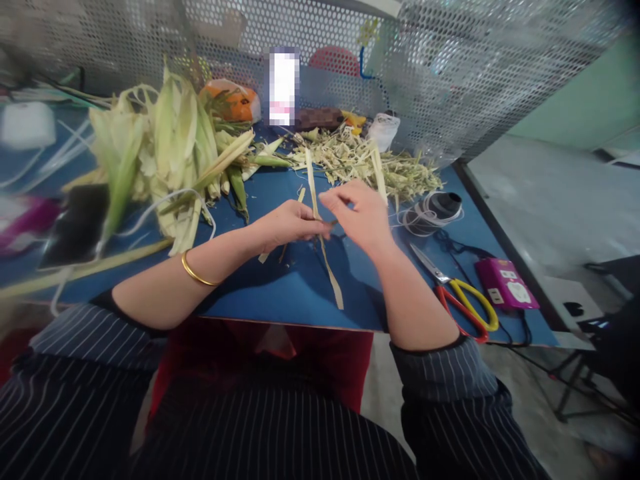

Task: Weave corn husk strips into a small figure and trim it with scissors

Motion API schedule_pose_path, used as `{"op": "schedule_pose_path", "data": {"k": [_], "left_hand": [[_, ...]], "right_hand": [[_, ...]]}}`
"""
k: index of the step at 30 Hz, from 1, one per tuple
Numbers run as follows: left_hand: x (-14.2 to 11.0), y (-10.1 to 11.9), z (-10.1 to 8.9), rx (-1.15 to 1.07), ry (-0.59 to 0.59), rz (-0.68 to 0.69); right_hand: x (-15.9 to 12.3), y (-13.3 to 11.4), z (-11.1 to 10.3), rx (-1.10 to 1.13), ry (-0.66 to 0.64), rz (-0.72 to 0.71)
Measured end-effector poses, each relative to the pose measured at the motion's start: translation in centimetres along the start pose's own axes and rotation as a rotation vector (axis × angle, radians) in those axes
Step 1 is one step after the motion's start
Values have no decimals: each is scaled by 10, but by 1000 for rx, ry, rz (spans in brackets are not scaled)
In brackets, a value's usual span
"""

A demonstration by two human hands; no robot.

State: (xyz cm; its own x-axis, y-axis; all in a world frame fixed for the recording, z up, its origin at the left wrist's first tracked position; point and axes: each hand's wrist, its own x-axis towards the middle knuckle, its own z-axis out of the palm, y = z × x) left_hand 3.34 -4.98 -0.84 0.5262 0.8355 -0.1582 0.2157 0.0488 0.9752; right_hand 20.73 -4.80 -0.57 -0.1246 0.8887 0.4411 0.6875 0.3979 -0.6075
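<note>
Near the middle of the blue table, my left hand (295, 221) is closed in a pinch on narrow, pale corn husk strips (331, 279). One long strip passes through its fingertips, with ends standing out above and below. Just to the right, my right hand (363, 213) is held close to the left fingertips, thumb and fingers curled together. What lies between its fingers is too small to make out. A heap of pale green corn husks (173, 127) lies to the left of my hands. Behind them spreads a pile of shredded husk scraps (345, 157).
Scissors (443, 277) with red and yellow handles lie right of my right forearm. Beyond them are a thread spool (433, 212) and a purple box (507, 283). A lit screen (283, 87) stands at the back before a perforated metal panel (330, 33). A dark phone-like slab (75, 223) lies left.
</note>
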Motion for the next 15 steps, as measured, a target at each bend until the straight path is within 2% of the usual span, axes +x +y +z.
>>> {"op": "schedule_pose_path", "data": {"k": [2,4,6,8,11,15], "left_hand": [[-2,0,4,48,-53,17],[-2,-1,6,29,-95,25],[-2,-2,7,-37,-111,38],[-1,-4,7,-84,-128,46],[-2,-5,7,-89,-160,38],[-4,-5,8,-87,-197,25]], "right_hand": [[-1,-2,3,206,-187,46],[-3,-4,8,445,-289,190],[-4,-4,12,627,-254,299],[-5,-4,14,695,-151,315],[-6,-4,17,702,-68,282],[-7,-5,22,636,-30,240]]}}
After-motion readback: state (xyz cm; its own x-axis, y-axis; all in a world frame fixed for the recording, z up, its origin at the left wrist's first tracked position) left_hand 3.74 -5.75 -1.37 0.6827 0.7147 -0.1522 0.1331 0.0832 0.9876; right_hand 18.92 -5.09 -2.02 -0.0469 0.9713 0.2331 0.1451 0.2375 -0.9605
